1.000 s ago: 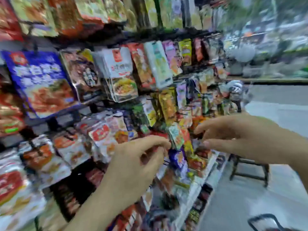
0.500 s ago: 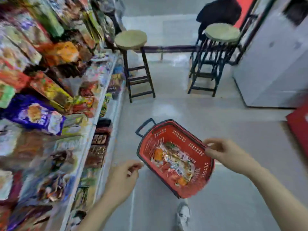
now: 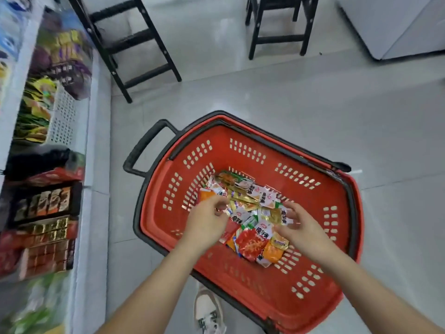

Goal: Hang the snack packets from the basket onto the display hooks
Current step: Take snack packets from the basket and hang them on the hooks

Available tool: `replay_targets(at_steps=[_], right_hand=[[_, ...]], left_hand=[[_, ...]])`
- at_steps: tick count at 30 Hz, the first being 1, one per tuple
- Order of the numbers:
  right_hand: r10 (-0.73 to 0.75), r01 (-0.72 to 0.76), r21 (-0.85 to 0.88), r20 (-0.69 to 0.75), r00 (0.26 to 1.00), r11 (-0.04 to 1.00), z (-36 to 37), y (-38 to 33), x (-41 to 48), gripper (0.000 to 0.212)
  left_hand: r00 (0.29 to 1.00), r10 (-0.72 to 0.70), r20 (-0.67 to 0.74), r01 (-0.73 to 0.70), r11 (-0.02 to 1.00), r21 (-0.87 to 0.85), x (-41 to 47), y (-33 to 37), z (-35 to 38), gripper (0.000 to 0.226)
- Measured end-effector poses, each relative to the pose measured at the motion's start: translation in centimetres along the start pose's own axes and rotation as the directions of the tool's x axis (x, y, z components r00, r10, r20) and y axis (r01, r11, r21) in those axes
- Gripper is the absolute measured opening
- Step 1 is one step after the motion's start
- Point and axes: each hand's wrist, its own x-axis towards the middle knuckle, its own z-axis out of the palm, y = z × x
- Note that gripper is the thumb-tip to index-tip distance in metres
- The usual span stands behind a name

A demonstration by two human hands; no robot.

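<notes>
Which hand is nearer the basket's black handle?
Left. The left hand is at the packets' left edge, below-right of the black handle; the right hand is at their right edge.

Pale, glossy floor tiles reflect soft light. Black stools stand beyond, with a white cabinet at right and stocked shelving at left.

L hand curled, R hand fingers spread.
</notes>
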Motion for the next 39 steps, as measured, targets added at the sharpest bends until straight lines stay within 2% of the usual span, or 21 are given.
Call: replay_targets(at_steps=[3, 5, 7, 9, 11, 12, 13, 15, 17, 19, 22, 24, 26, 29, 31, 34, 36, 39], right_hand=[[-0.127, 0.134, -0.203, 0.045, 0.991, 0.97, 3.5, 2.8, 8.7, 0.077], [-0.207, 0.232, -0.404, 0.106, 0.973, 0.885, 5.7, 4.4, 14.2, 0.085], [-0.23, 0.275, -0.578, 0.152, 0.961, 0.768, 7.8, 6.0, 18.8, 0.091], [-0.221, 0.267, -0.721, 0.16, 0.962, 0.639, 9.5, 7.4, 22.2, 0.095], [-0.23, 0.255, -0.811, 0.153, 0.961, 0.527, 10.6, 8.5, 24.3, 0.105], [-0.229, 0.254, -0.834, 0.158, 0.96, 0.49, 11.0, 8.9, 24.9, 0.109], [-0.226, 0.257, -0.843, 0.166, 0.96, 0.473, 11.3, 9.2, 25.3, 0.11], [-0.244, 0.282, -0.843, 0.185, 0.952, 0.458, 11.6, 9.6, 26.0, 0.101], [-0.309, 0.327, -0.852, 0.208, 0.928, 0.409, 11.5, 9.3, 26.3, 0.089], [-0.355, 0.337, -0.866, 0.204, 0.912, 0.37, 11.1, 8.5, 26.0, 0.085], [-0.354, 0.281, -0.897, 0.154, 0.923, 0.343, 9.7, 6.8, 25.0, 0.087], [-0.383, 0.274, -0.888, 0.123, 0.915, 0.369, 8.3, 5.8, 24.3, 0.085], [-0.322, 0.255, -0.865, 0.117, 0.939, 0.431, 6.6, 4.9, 23.1, 0.077], [-0.218, 0.239, -0.818, 0.142, 0.966, 0.523, 4.3, 3.4, 21.0, 0.041], [-0.207, 0.231, -0.778, 0.133, 0.969, 0.585, 3.5, 2.8, 20.1, 0.025], [-0.253, 0.216, -0.735, 0.062, 0.965, 0.643, 2.6, 2.5, 19.2, 0.019], [-0.271, 0.202, -0.725, 0.022, 0.962, 0.659, 2.0, 1.9, 18.6, 0.021], [-0.298, 0.198, -0.707, -0.018, 0.955, 0.679, 0.8, 0.4, 17.2, 0.025]], left_hand=[[0.992, 0.067, 0.104, -0.092, 0.96, 0.265, 9.5, -2.9, 3.7, 0.031], [0.978, 0.088, 0.19, -0.169, 0.867, 0.469, 15.1, -4.4, 5.8, 0.023], [0.952, 0.074, 0.296, -0.259, 0.706, 0.659, 19.5, -5.8, 7.5, 0.017], [0.906, 0.022, 0.422, -0.377, 0.494, 0.784, 22.3, -7.5, 9.1, 0.021], [0.858, -0.003, 0.514, -0.494, 0.268, 0.827, 24.2, -9.3, 10.4, 0.04], [0.841, 0.003, 0.541, -0.532, 0.19, 0.826, 24.8, -10.2, 10.8, 0.056], [0.83, 0.005, 0.558, -0.552, 0.152, 0.82, 25.2, -11.1, 11.0, 0.077], [0.819, -0.008, 0.574, -0.566, 0.152, 0.81, 25.6, -12.8, 11.4, 0.116], [0.831, 0.023, 0.556, -0.554, 0.143, 0.821, 25.5, -13.9, 11.3, 0.126], [0.84, 0.132, 0.526, -0.541, 0.148, 0.828, 25.7, -14.1, 11.1, 0.116], [0.873, 0.277, 0.402, -0.478, 0.313, 0.821, 26.5, -14.0, 9.8, 0.098], [0.899, 0.252, 0.358, -0.432, 0.375, 0.82, 26.9, -13.8, 8.3, 0.083], [0.921, 0.203, 0.333, -0.389, 0.399, 0.831, 27.2, -13.4, 6.8, 0.065], [0.948, 0.155, 0.28, -0.317, 0.569, 0.759, 27.6, -12.6, 5.7, 0.039], [0.949, 0.146, 0.279, -0.307, 0.633, 0.711, 27.3, -11.6, 5.9, 0.032], [0.93, 0.162, 0.33, -0.342, 0.706, 0.619, 26.6, -9.4, 5.4, 0.013], [0.91, 0.136, 0.393, -0.347, 0.767, 0.54, 25.6, -7.4, 3.4, 0.013], [0.889, 0.146, 0.433, -0.381, 0.761, 0.525, 23.4, -4.7, -0.3, 0.012]])
